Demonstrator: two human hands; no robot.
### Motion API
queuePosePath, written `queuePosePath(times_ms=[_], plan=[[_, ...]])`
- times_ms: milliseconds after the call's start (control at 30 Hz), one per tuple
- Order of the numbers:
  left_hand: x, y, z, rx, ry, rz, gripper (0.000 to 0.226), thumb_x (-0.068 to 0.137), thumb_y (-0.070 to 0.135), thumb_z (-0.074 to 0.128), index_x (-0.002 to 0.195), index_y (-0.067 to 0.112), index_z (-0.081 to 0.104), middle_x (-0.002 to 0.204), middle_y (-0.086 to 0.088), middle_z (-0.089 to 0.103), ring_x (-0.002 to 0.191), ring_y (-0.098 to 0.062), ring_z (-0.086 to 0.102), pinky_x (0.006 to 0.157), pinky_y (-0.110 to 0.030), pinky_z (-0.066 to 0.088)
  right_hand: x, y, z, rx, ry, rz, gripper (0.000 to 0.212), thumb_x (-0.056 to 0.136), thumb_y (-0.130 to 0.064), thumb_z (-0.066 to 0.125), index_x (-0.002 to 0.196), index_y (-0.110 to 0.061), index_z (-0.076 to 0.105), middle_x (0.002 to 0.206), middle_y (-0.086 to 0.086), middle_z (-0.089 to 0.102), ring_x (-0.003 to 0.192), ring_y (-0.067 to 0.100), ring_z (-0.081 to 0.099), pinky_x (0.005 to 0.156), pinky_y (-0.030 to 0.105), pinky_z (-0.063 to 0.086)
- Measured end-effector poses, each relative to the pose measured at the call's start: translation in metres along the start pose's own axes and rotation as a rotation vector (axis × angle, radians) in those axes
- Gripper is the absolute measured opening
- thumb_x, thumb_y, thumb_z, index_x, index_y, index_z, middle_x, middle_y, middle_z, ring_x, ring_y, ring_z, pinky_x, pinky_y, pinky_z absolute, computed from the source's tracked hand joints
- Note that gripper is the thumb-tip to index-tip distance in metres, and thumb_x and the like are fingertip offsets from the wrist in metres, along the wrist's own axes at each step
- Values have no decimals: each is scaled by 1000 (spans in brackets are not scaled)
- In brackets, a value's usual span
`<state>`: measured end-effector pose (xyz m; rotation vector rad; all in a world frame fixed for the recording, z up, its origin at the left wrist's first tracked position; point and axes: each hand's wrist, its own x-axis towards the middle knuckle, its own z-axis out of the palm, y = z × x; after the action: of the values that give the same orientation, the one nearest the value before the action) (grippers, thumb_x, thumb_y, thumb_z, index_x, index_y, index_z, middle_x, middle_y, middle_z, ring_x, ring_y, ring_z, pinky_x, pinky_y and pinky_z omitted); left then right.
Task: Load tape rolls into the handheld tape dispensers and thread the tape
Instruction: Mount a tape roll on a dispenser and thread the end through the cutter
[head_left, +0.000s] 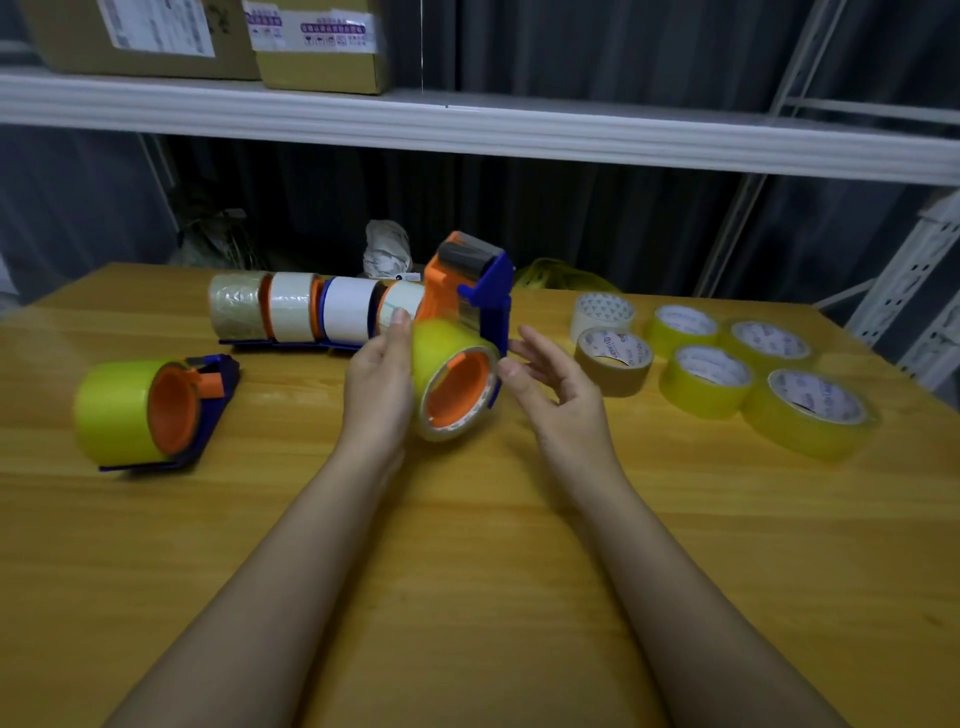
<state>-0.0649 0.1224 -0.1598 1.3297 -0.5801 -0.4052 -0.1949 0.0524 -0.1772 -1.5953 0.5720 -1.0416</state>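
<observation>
Hands meet over the middle of the wooden worktop (467, 571) in the head view. The left hand (376, 387) holds the yellow tape roll (441, 348) from its left side, fingers curled round it and the thumb lying up along its near edge. That roll sits on the orange hub of a blue and orange dispenser (480, 291), which is raised off the worktop with its head pointing up and away. The right hand (550, 379) hovers just right of the roll with its grip spread, fingers relaxed and holding nothing; whether the thumb tip touches the roll's rim is hard to tell.

To the left a second loaded dispenser (150, 410) lies on its side with a yellow roll. Behind the hands a row of loaded dispensers (306, 309) stands side by side. To the right lie loose rolls: four yellow rolls (753, 374), a brown roll (613, 358) and a white roll (602, 314). Above, a shelf (467, 124) carries cardboard boxes (208, 41).
</observation>
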Motion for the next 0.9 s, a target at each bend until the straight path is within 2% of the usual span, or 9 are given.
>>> queuePosePath(times_ms=[100,233,300,367,433,533,633,767,900], plan=[[-4,-1,8,-21,-140,-56,40,100,43,35,96,18,66,84,6,73,82,-4,67,73,-14,52,-2,5,2,-62,-157,64,90,72,-41,78,146,-29,28,137,-15,45,118,-11,48,94,14,45],[-4,-4,11,-49,-222,-94,46,93,38,48,127,8,53,130,-5,55,124,-19,49,110,-44,34,-1,9,2,-295,-164,116,136,56,-53,83,153,-29,-9,147,-19,13,136,-2,17,109,20,22],[-5,-1,10,-61,-292,-117,65,79,44,53,131,7,52,134,-9,53,127,-23,47,111,-48,32,3,15,0,-325,-94,83,130,59,-51,86,154,-26,0,150,-13,21,138,3,23,113,26,26],[-5,0,9,-60,-341,-134,48,85,39,54,124,12,55,126,-5,57,122,-23,51,107,-47,37,6,17,2,-305,-37,68,122,52,-65,82,150,-32,17,147,-6,36,135,13,38,111,40,37],[-5,4,5,-9,-370,-84,15,97,26,48,110,23,54,107,8,58,105,-9,58,97,-31,46,7,19,6,-242,-7,99,111,46,-73,78,141,-40,30,137,-6,47,127,16,49,104,44,44],[-8,9,-3,101,-347,28,15,99,23,43,95,30,55,91,15,56,73,14,56,67,-5,44,9,12,12,-190,-31,159,116,46,-65,79,143,-23,31,127,-2,56,114,13,57,93,33,50],[-11,10,-20,315,-271,204,23,100,35,41,85,30,58,86,7,59,78,1,56,66,-15,43,10,4,28,-65,-121,263,86,59,-49,77,131,-18,43,118,4,63,100,15,65,78,24,52],[-8,18,-59,746,10,414,39,97,46,33,92,19,60,95,0,56,97,-22,50,81,-38,38,4,-12,57,-61,-242,340,28,79,-42,73,97,-26,58,99,0,68,98,22,67,87,35,52],[-2,37,-110,1003,283,427,24,95,30,46,106,16,63,113,-7,56,112,-29,42,91,-39,27,-2,-24,100,-94,-388,419,43,78,-59,65,99,-21,68,100,2,73,94,19,68,87,32,51]])
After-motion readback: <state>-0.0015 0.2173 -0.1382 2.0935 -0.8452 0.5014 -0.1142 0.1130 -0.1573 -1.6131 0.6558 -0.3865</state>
